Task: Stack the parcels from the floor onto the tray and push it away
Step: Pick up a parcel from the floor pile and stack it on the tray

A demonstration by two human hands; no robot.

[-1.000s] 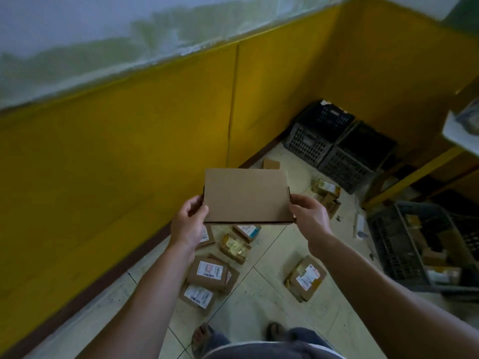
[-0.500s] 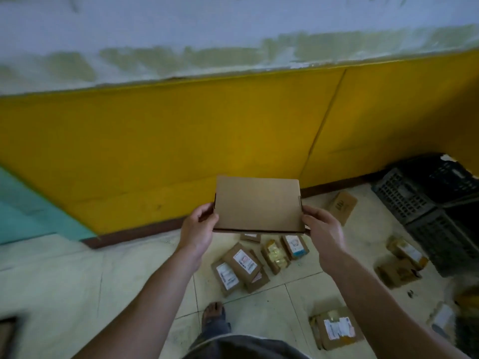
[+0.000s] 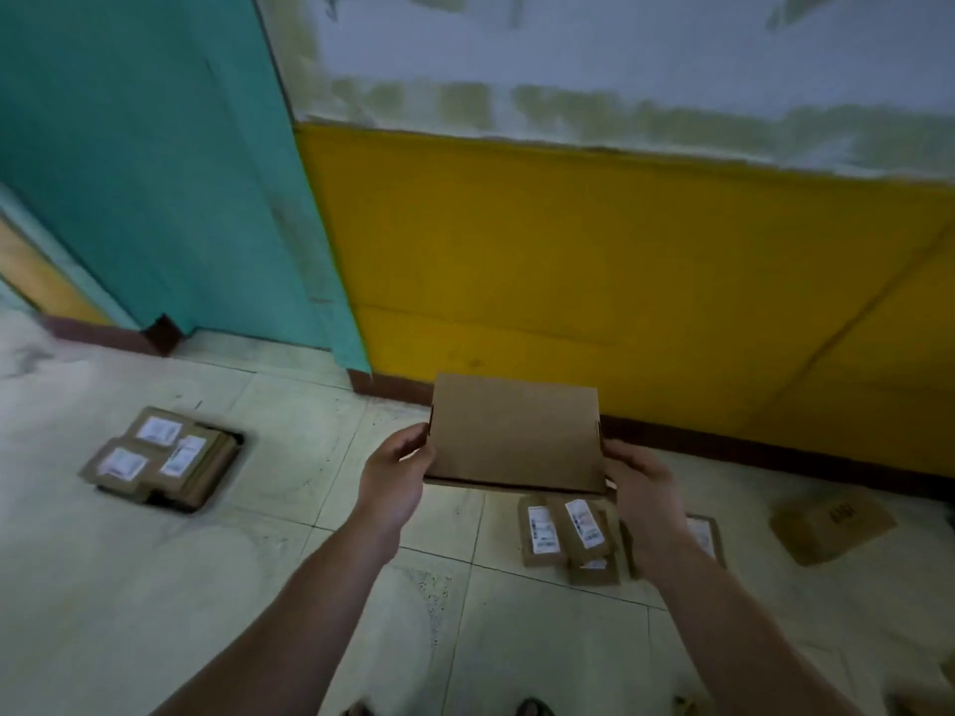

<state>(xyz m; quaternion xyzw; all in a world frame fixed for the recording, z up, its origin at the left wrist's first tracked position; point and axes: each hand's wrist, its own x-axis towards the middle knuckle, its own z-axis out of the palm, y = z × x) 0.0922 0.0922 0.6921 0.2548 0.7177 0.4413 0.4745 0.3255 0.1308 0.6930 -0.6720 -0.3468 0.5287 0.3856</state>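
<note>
The view has swung left since a second ago: the crates are gone and, out on the floor (image 3: 155, 586) towards its left side by the teal wall (image 3: 155, 173), the dark tray (image 3: 233, 442) now shows with labelled parcels (image 3: 155, 452) already on it, so the carry to the tray looks under way. The plain cardboard box (image 3: 517, 436) is held up in front of the yellow wall (image 3: 620, 276), well apart from the tray. Both forearms reach forward; the left hand (image 3: 395, 475) and right hand (image 3: 643, 493) grip its short ends, fingers curled on the edges. More parcels (image 3: 568, 529) lie on the floor below.

Bare floor (image 3: 310, 509) lies between the stacked tray (image 3: 233, 440) and the loose parcels (image 3: 566, 532); the yellow wall (image 3: 568, 276) closes behind.
</note>
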